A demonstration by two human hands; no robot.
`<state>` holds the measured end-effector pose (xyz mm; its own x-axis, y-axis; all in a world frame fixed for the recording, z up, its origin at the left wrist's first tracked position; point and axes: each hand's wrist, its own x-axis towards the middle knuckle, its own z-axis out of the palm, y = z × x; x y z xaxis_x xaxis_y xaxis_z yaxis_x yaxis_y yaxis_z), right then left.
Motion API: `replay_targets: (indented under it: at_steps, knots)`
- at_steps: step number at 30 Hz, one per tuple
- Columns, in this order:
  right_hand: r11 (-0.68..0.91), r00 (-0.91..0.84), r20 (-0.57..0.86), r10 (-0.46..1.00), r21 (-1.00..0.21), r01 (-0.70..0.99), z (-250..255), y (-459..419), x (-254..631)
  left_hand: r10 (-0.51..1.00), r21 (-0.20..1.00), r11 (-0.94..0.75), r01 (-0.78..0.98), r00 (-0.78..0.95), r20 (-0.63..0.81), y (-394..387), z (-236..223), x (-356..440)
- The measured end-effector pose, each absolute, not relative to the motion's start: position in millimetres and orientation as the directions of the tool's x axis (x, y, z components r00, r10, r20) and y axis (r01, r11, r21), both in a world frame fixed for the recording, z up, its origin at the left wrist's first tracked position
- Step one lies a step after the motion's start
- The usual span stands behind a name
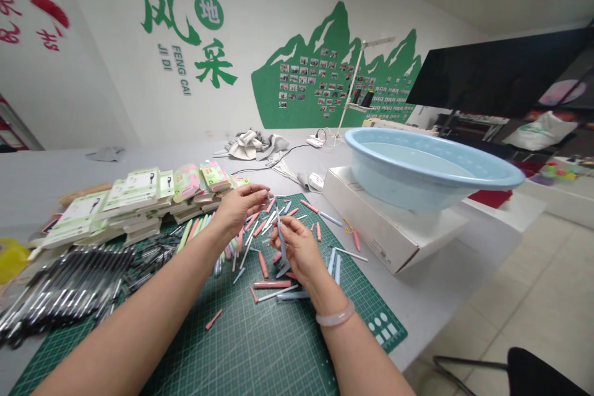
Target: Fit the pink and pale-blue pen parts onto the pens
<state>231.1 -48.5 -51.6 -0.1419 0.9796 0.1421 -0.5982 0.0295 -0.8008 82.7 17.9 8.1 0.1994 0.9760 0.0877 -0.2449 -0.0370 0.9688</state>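
My right hand [299,250], with a pale bangle at the wrist, grips a slim light blue pen [281,236] that points up and away from me. To its left, my left hand [239,210] has its thumb and fingertips pinched close to the pen's upper end. What they hold is too small to make out. Below and around both hands, pink pen barrels [263,265], light blue barrels [337,270] and thin white refills [277,292] lie scattered on the green cutting mat [241,346].
Black-and-clear pens [65,291] lie in rows at the left, before stacked small boxes [134,189]. On the right, a light blue basin [394,182] sits on a white carton [371,223]. Crumpled cloth [253,145] and a power strip [315,142] lie farther back.
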Motion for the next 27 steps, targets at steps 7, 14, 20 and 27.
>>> replay_targets:
  at_steps: [7, 14, 20, 27]
  knots:
    - [0.068, -0.139, 0.182, 0.973, -0.81, -0.583, -53.1, -46.8, 229.3, 0.965, 0.969, -0.062, -0.24, 0.232, 0.119, 12.2, 18.8, 83.4]
    - [0.074, -0.129, 0.18, 0.975, -0.814, -0.576, -54.6, -46.2, 230.1, 0.962, 0.979, -0.146, -0.141, 0.21, 0.174, 9.1, 22.9, 81.3]
    - [0.064, -0.101, 0.15, 0.984, -0.811, -0.581, -54.8, -45.8, 228.5, 0.964, 0.993, -0.108, -0.048, 0.238, 0.116, 3.5, 13.6, 77.7]
    - [0.045, -0.133, 0.148, 0.98, -0.815, -0.577, -58.5, -45.6, 227.2, 0.96, 0.996, -0.091, 0.013, 0.268, 0.085, -8.3, -11.4, 82.8]
